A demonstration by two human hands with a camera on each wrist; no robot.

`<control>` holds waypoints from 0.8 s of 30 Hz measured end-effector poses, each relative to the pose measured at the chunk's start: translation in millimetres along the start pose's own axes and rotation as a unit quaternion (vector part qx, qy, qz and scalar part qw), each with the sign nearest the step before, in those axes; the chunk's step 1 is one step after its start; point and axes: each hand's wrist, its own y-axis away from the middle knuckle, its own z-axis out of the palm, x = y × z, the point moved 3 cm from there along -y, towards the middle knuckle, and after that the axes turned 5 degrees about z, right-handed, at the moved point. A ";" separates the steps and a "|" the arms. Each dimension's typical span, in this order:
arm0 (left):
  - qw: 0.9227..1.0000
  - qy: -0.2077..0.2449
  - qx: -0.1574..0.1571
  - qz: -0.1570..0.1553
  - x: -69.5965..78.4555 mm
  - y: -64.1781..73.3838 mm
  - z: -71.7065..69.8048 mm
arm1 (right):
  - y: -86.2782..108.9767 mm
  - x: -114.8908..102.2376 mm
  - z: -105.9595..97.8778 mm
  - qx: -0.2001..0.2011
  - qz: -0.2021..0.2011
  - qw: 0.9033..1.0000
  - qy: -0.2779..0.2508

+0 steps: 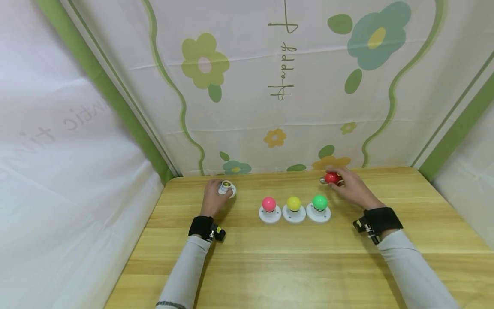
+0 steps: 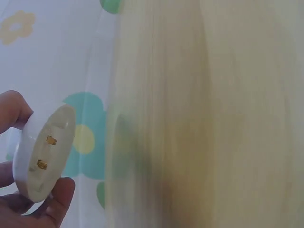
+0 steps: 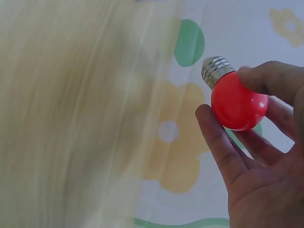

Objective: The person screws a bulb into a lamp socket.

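A white round lamp socket (image 1: pixel 226 186) is gripped by my left hand (image 1: pixel 213 198) at the far left of the table. Its threaded opening faces up toward the head camera. The left wrist view catches the base's underside, with two brass contacts (image 2: pixel 42 164) and fingers round the rim. On the far right, my right hand (image 1: pixel 352 187) holds a red light bulb (image 1: pixel 332 177) between thumb and fingers. The bulb's silver screw base (image 3: pixel 216 70) points left, away from the palm, in the head view. Both held things are raised off the wood.
Between the hands stand three white sockets in a row, fitted with a pink bulb (image 1: pixel 269 204), a yellow bulb (image 1: pixel 294 203) and a green bulb (image 1: pixel 320 202). The wooden table (image 1: pixel 293 270) meets a flower-printed curtain (image 1: pixel 247 86) at its back edge.
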 end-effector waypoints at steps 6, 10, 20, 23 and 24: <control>1.000 0.017 0.007 0.014 9.0 1.6 8.9 | 0.0 -8.2 -0.7 0.002 -0.010 1.000 0.005; 0.999 0.029 0.013 0.024 12.4 2.6 14.2 | -0.2 -12.9 -1.3 -0.002 -0.006 1.000 0.008; 0.996 0.061 0.024 0.066 29.4 4.6 22.7 | 0.9 -33.3 -5.4 0.004 -0.012 1.000 0.005; 0.995 0.068 0.023 0.072 34.3 5.9 25.4 | 2.2 -40.9 -6.4 0.013 -0.025 1.000 0.010; 0.995 0.068 0.023 0.075 36.0 6.2 26.4 | 2.6 -43.4 -6.7 0.017 -0.029 0.999 0.012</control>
